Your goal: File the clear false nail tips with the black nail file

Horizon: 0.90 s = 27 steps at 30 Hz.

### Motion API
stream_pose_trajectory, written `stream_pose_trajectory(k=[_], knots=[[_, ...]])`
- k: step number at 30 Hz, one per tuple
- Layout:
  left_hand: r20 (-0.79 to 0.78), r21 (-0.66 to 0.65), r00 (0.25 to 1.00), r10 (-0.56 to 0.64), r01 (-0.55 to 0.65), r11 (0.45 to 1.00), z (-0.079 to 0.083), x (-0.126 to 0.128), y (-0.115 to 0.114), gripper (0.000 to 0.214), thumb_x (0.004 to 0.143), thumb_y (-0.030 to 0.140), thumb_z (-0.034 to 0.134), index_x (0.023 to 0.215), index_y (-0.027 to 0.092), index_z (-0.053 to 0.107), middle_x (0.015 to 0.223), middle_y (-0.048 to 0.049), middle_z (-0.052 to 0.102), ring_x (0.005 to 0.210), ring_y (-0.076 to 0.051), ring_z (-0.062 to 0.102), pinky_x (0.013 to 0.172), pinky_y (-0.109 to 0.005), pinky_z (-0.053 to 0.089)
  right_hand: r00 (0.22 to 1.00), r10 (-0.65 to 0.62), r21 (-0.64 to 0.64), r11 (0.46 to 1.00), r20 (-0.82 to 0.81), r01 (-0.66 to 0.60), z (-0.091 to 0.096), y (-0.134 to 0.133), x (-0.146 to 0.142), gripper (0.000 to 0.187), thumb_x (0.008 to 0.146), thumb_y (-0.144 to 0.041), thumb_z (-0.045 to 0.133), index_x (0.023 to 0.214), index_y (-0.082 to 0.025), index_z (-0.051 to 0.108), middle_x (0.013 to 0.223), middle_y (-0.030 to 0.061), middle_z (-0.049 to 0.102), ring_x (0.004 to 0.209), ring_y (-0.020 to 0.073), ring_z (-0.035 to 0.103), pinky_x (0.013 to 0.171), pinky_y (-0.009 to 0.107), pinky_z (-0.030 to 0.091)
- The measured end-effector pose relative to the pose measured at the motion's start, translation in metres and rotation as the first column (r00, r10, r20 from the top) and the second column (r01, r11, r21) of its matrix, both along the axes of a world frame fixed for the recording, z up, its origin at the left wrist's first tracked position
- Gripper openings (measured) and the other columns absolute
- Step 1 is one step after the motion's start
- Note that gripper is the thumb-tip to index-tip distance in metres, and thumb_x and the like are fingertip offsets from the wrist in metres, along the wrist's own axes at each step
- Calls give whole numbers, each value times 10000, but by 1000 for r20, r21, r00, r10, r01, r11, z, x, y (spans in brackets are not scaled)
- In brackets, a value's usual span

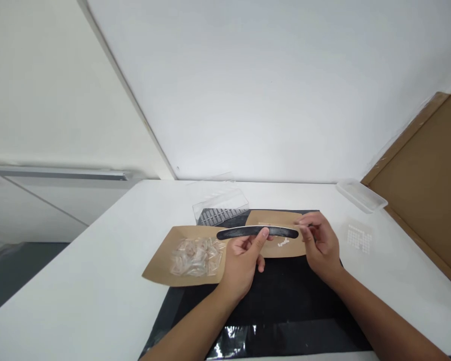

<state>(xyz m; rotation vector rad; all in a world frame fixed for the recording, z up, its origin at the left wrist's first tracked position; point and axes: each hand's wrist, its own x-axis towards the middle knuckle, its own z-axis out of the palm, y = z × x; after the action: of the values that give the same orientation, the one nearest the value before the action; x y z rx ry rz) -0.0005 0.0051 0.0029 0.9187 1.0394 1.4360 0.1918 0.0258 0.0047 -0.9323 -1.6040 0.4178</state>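
My left hand [244, 258] pinches a black, curved nail file [240, 231] between thumb and fingers, holding it level above the mat. To its right, my right hand [320, 244] has thumb and forefinger pressed together just past the file's right end. Whatever sits in that pinch is too small to make out. Behind the file lies a brown paper tray [293, 216] with a few small white pieces [283, 243] on it. Left of my left hand, another brown paper tray [160, 258] carries a heap of small clear plastic packets [197, 258].
A black mat [285, 301] covers the front middle of the white table [108, 281]. Behind it stands a clear box [220, 210] with rows of nail-shaped pieces. To the right are a sheet of white dots [359, 238], a translucent tray [361, 196] and a cardboard panel [428, 165].
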Motion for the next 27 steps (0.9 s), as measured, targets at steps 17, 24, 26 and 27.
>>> stream_pose_trajectory(k=[17,24,26,27], knots=[[-264,11,961,82,-81,997,-1,2,-2,465,762,589,829,798,130,761,747,-32,703,348,-38,483,335,-176,390,962,-128,151,984,241,93,-7,-2,2,146,929,-167,699,1015,-241,607,1019,29,762,564,92,591,460,232,474],[-276,-2,957,90,-94,996,-5,3,-5,434,761,562,839,848,139,802,812,-66,766,367,-41,497,353,-177,414,967,-95,185,981,238,51,-5,2,5,148,931,-161,698,1033,-246,632,961,28,729,635,118,604,470,236,450],[-266,-10,958,109,-116,993,-5,4,-6,425,751,542,853,897,145,814,898,-84,791,387,-42,513,363,-179,439,963,-131,148,984,236,97,-2,2,5,141,940,-191,710,1053,-249,648,928,14,725,586,108,561,478,245,453],[-259,-7,959,118,-124,992,-5,4,-5,422,750,531,857,922,148,817,945,-93,797,408,-48,533,371,-180,455,962,-143,125,985,234,116,-1,2,6,149,944,-209,717,1072,-252,654,906,7,724,570,105,545,479,248,454]])
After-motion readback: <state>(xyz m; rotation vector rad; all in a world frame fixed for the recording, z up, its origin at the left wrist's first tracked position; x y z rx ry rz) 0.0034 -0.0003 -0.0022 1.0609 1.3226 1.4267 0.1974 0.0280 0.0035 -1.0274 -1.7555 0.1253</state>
